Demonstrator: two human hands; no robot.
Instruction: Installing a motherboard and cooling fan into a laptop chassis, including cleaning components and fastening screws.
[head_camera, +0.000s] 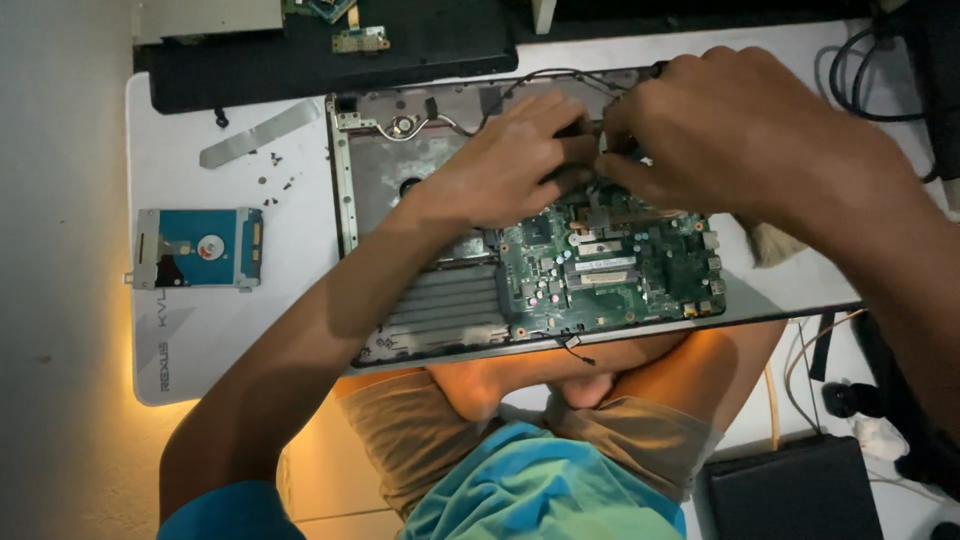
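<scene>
Just below both hands (600, 150), the green motherboard (610, 270) lies.

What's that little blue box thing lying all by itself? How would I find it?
Start at the opened laptop base with the green circuit board, where both hands work. Look to its left on the white mat. There lies the hard drive, a flat rectangle in a metal bracket: the only blue-topped thing there, with a round white mark.
</scene>
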